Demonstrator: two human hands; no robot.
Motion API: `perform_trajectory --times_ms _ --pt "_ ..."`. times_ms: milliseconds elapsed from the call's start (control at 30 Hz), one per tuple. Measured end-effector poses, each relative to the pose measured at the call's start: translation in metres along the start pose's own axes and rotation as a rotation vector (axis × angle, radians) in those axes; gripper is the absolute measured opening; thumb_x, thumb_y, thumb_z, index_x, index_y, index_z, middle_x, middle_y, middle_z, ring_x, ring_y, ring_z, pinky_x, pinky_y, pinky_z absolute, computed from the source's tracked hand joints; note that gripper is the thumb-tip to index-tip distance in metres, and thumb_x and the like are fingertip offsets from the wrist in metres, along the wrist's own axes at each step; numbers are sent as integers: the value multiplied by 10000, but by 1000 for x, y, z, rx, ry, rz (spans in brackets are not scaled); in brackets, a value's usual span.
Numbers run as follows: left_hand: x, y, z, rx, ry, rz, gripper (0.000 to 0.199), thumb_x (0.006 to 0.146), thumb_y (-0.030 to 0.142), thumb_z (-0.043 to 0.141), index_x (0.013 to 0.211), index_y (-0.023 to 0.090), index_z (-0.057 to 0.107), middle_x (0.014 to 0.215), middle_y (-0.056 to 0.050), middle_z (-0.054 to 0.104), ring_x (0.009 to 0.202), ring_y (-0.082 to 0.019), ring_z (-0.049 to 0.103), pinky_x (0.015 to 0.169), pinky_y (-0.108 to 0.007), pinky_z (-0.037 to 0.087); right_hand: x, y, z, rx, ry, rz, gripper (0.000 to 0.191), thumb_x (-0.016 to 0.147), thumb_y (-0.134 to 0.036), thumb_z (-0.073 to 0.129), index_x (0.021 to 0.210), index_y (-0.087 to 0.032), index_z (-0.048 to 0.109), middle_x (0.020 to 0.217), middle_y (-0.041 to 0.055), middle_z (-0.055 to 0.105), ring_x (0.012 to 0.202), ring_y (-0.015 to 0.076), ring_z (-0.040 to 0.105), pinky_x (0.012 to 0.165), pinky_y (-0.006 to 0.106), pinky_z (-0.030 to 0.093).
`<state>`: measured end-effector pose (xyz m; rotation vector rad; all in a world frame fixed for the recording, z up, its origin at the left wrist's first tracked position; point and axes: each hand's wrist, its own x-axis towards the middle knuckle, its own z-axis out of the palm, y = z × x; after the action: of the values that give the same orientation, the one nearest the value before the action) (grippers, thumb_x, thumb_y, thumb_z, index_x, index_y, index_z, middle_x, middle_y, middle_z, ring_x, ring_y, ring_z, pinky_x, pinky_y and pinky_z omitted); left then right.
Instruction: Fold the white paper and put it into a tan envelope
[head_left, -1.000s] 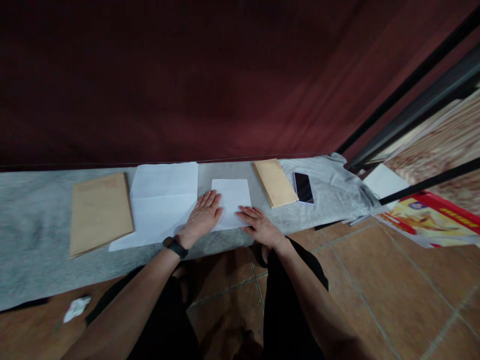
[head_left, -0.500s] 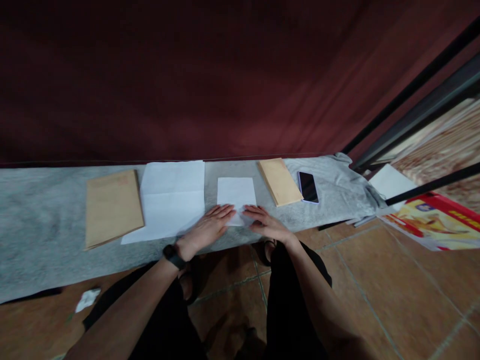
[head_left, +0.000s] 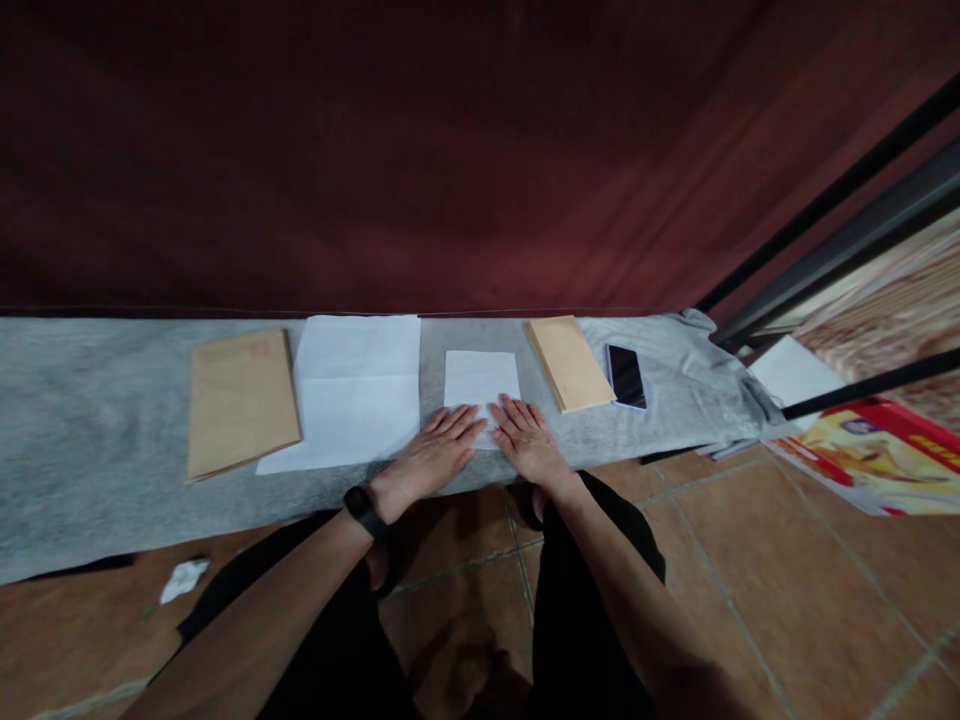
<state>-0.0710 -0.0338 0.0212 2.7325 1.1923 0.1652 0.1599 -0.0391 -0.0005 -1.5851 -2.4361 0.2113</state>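
The left hand and right hand are laid palm-down, fingers extended, nothing grasped, across the near part of the small white paper; the right fingers, previously angled leftward, are now fanned forward. The paper is positioned on grey cloth, between the larger white sheet and the narrow tan packet.

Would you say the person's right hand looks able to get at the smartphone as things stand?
Probably yes: the right hand rests on the small white paper, gripping nothing. The smartphone lies uncovered to that hand's right; only the narrow tan envelope lies partly between, low and flat.
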Motion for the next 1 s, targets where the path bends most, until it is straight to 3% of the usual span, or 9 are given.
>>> perform_trajectory --times_ms 233,467,700,867,1000 --pt "-2 1 -6 -9 -32 -9 493 1042 297 342 1518 194 418 1634 -113 350 1519 -227 302 1251 -448 202 -4 9 -3 -41 1 83 531 1071 -416 342 1580 -263 338 1660 53 278 1536 253 263 1255 494 211" --pt "-3 -2 -2 -55 -28 -6 504 1045 334 317 1518 193 418 1642 -119 329 1530 -243 276 1250 -468 193 -10 18 -1 119 75 132 541 1046 -413 424 1567 -279 371 1643 57 325 1527 291 280 1257 539 182" --pt "-4 -9 -1 -109 -9 15 497 1024 296 370 1509 204 431 1636 -102 348 1529 -224 276 1253 -442 203 -11 28 -5 185 73 141 505 1033 -358 446 1529 -260 444 1628 66 360 1519 291 299 1247 559 223" --pt "-2 -23 -2 -204 25 -8 492 959 164 412 1437 159 525 1563 -112 470 1460 -204 412 1208 -383 331 -10 46 -14 329 62 89 503 956 -130 391 1399 -227 609 1529 67 517 1443 226 441 1232 488 315" --pt "-1 -28 -10 -292 76 -70 398 998 236 386 1294 177 645 1404 -97 634 1306 -217 579 1110 -361 438 -11 52 -24 467 44 29 522 871 -83 458 1306 -263 685 1444 44 604 1386 212 512 1217 469 352"
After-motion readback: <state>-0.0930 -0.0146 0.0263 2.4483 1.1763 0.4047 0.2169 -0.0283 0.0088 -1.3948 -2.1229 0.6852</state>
